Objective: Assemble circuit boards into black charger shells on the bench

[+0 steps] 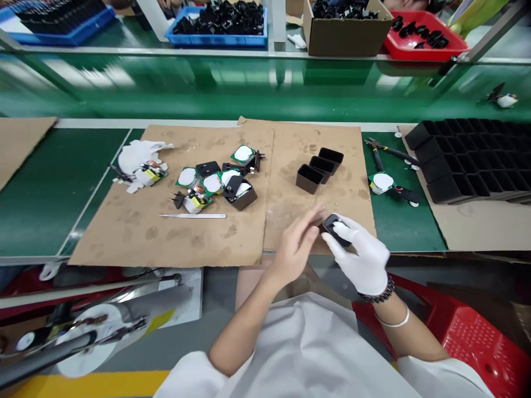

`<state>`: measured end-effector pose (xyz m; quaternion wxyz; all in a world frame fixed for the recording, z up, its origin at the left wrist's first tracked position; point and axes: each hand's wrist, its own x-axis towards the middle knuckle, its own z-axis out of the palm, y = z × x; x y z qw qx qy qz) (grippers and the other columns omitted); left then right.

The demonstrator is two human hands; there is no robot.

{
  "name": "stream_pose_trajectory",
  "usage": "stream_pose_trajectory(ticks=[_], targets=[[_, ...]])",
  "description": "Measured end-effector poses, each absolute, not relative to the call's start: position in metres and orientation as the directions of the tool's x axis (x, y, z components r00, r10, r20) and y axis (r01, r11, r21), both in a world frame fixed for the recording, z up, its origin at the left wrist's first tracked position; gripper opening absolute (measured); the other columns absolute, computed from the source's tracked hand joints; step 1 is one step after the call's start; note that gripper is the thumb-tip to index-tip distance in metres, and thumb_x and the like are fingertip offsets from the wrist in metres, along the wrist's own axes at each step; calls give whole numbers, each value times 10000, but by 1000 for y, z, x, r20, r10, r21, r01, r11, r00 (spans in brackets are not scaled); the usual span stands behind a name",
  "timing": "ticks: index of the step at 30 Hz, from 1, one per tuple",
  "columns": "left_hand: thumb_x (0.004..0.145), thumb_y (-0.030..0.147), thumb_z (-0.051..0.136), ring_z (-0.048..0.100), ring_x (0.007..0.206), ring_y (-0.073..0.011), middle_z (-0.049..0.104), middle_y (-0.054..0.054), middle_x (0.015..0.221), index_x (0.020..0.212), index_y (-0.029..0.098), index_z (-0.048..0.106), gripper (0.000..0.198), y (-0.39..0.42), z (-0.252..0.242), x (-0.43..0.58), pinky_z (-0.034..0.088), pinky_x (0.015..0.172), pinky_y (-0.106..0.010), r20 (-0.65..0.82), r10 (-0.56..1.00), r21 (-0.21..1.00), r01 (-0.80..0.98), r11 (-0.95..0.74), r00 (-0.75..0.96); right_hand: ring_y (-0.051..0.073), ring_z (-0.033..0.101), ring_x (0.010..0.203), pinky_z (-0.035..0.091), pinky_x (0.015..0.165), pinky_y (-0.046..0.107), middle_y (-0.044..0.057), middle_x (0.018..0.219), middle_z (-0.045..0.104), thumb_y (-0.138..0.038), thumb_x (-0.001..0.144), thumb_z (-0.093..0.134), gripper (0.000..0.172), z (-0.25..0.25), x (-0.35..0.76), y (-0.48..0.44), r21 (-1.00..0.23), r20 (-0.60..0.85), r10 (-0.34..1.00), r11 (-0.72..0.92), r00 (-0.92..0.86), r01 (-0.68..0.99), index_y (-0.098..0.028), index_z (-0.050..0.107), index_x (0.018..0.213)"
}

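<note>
While the gloved right hand point(360, 257) grasps a small black case point(337, 230) between thumb and fingers, the bare left hand point(295, 246) lies alongside at its 9 o'clock, fingers extended rather than clenched; whether they touch the case I cannot tell. The case is held above the near edge of the cardboard sheet point(290, 213) on the counter point(427, 226), and a gloved fingertip rests on its upper face. Judging by that pose, the step in hand looks like seating or checking a part in the case; what is inside is too small to make out. Taking the held case as the dial's centre, three open cases point(310, 179) stand close to 12 o'clock, pliers point(375, 149) lie at 1, and stacked rows of black cases point(460, 166) fill 2 o'clock. Circuit boards point(212, 183) with white discs cluster toward 10 o'clock, beside a loaded case point(244, 200), and tweezers point(193, 216) lie at 9. The next move seems to call for a steady right grip, the left fingers bracing the wall, and even pressure on the face so that nothing sits skewed.
</note>
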<state>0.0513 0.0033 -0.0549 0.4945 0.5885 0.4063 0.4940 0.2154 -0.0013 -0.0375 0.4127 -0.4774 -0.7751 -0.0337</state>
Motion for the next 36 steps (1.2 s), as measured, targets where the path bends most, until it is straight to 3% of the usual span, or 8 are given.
stream_pose_trajectory(ticks=[3,5,7,11,20,26,32,36], targets=[[1038,426,503,693,1179,-202,662,-99,1350,1444,275,509,433,8,-60,47,545,1074,-384,109,994,963,-250,-101,19,256,782,990,658,871,335,127,1135,781,-247,917,713,146,-33,220,0,-390,607,775,481,-173,785,-214,712,1060],[1013,425,559,701,1142,-192,682,-89,1270,1393,262,530,414,10,-62,49,557,1048,-369,75,997,951,-298,-78,-21,246,790,946,669,819,327,107,1082,793,-255,935,689,127,-35,221,2,-359,650,737,512,-184,780,-224,704,1057],[1001,419,586,701,1129,-187,692,-79,1220,1356,256,538,394,11,-62,52,556,1045,-366,52,998,954,-295,-59,-30,236,795,907,674,780,315,87,1043,800,-246,924,705,142,-37,221,4,-350,683,705,544,-189,762,-230,694,1064],[993,423,596,702,1111,-187,693,-78,1189,1320,249,546,374,10,-59,55,553,1050,-376,48,998,958,-280,-59,-48,261,772,1031,658,910,359,94,1146,778,-207,880,751,256,-40,217,4,-463,672,736,508,-86,727,-243,693,1126],[989,342,599,692,1138,-194,724,-81,1178,1170,210,653,231,12,-59,52,546,1055,-356,87,996,983,-164,-81,27,225,781,979,666,849,326,83,1115,785,-248,941,667,140,-56,209,16,-543,561,805,532,-191,650,-221,684,1077],[1018,326,537,610,1295,-222,654,-99,1358,1306,242,644,319,7,-61,51,494,1137,-400,294,950,947,99,-305,107,246,782,955,664,777,342,90,1089,789,-250,932,657,161,-52,215,16,-530,516,830,502,-210,684,-213,705,1080],[1027,263,459,647,1243,-249,706,-109,1316,1361,243,635,378,5,-68,49,504,1100,-422,467,872,717,514,-470,146,241,740,1129,647,925,365,91,1269,736,-226,949,626,294,-50,214,6,-499,542,811,523,-223,690,-234,676,1238],[996,201,435,663,1186,-261,715,-103,1303,1382,257,631,436,8,-74,42,516,1030,-405,469,857,577,659,-482,216,233,756,1076,653,872,332,96,1303,719,-233,961,624,305,-55,211,3,-375,577,783,505,-231,777,-252,687,1259]])
